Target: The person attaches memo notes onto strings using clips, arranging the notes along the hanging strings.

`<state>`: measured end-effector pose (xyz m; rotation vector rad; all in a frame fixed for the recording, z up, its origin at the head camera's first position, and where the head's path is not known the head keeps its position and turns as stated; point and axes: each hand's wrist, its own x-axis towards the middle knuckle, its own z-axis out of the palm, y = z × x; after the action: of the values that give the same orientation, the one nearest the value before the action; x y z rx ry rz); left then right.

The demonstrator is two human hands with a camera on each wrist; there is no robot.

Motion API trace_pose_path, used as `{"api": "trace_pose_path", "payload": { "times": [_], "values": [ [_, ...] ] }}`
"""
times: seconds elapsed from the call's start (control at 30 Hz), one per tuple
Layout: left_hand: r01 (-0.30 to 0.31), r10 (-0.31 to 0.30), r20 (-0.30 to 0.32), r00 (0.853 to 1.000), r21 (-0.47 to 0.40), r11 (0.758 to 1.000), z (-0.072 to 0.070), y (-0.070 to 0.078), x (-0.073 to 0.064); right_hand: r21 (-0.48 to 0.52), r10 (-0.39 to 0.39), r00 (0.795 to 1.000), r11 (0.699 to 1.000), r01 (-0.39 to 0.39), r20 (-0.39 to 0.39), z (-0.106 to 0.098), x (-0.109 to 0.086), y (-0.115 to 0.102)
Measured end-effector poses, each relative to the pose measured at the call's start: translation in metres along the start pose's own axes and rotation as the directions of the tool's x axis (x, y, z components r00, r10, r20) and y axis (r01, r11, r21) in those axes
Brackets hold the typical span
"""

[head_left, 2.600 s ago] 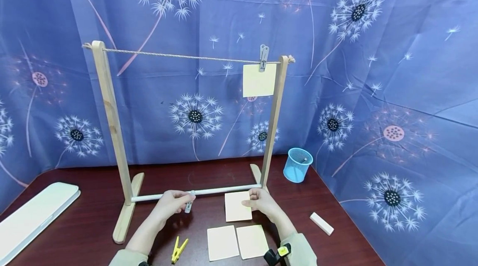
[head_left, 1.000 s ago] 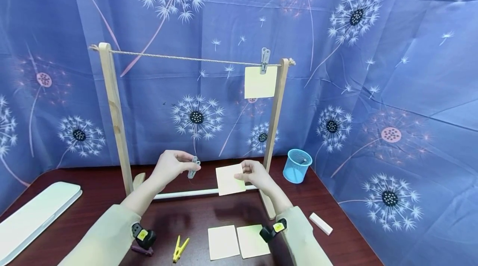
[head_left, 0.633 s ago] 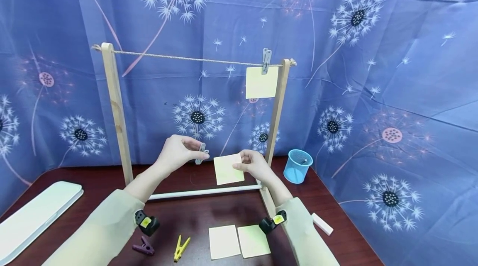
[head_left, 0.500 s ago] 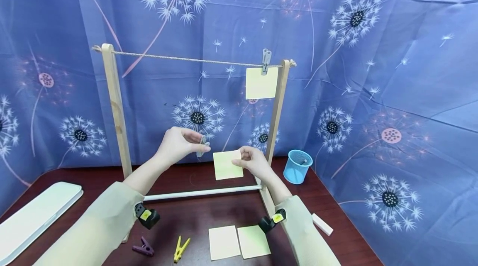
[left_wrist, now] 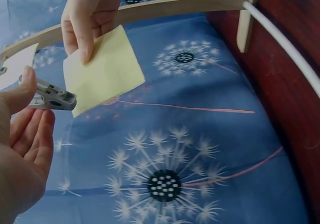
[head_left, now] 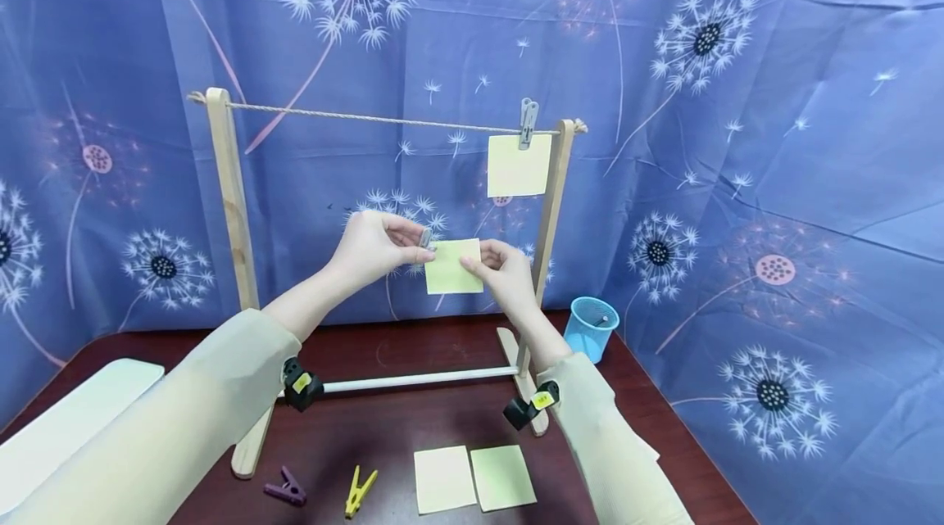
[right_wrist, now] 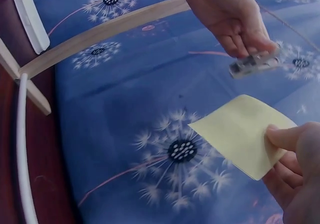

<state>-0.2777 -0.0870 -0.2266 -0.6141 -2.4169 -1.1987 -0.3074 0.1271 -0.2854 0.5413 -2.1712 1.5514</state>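
My left hand [head_left: 378,245] pinches a grey clothespin [left_wrist: 54,97] between thumb and fingers, as the left wrist view shows. A yellow square sticky note [head_left: 453,266] is held at its right edge by my right hand [head_left: 509,273], thumb in front and fingers behind. Both hands are raised below the string [head_left: 354,115] of a wooden frame, the clothespin close to the note's upper left corner in the head view. Another yellow note [head_left: 518,166] hangs from the string near the right post, under a grey clothespin [head_left: 528,124].
On the dark red table lie two notes, a pale one [head_left: 444,480] and a greener one [head_left: 504,477]. Left of them are a yellow clothespin [head_left: 360,492] and a purple clothespin [head_left: 286,486]. A blue mesh cup [head_left: 590,327] stands behind the right forearm; a white case [head_left: 74,418] lies at left.
Both hands have risen from near the tabletop toward the string, carrying the clothespin and the note. The left hand has moved right, bringing the clothespin close to the note.
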Motion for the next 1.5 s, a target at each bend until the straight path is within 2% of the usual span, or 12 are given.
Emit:
{"api": "trace_pose_path", "payload": {
  "times": [0.27,0.53,0.87,1.13,1.5],
  "values": [
    [-0.108,0.105,-0.067,0.992,-0.045,0.993,-0.008,0.017,0.021,-0.088,-0.118,0.990,0.990,0.111,-0.082,-0.003,0.015,-0.030],
    [-0.183,0.176,-0.127,0.976,-0.050,0.982,-0.020,0.033,0.037,-0.079,-0.128,0.988,0.990,0.120,-0.092,-0.009,0.023,-0.050],
    [-0.186,0.172,-0.126,0.977,-0.106,0.977,-0.031,0.052,0.048,0.018,-0.116,0.990,0.993,0.117,-0.077,-0.016,0.038,-0.066],
    [-0.223,0.202,-0.135,0.970,-0.166,0.961,-0.035,0.074,0.058,0.008,-0.092,0.991,0.996,0.093,-0.096,-0.021,0.050,-0.077],
    [-0.240,0.222,-0.154,0.963,-0.109,0.965,-0.045,0.096,0.080,0.041,-0.114,0.987,0.992,0.120,-0.117,-0.023,0.066,-0.087]
  ]
}}
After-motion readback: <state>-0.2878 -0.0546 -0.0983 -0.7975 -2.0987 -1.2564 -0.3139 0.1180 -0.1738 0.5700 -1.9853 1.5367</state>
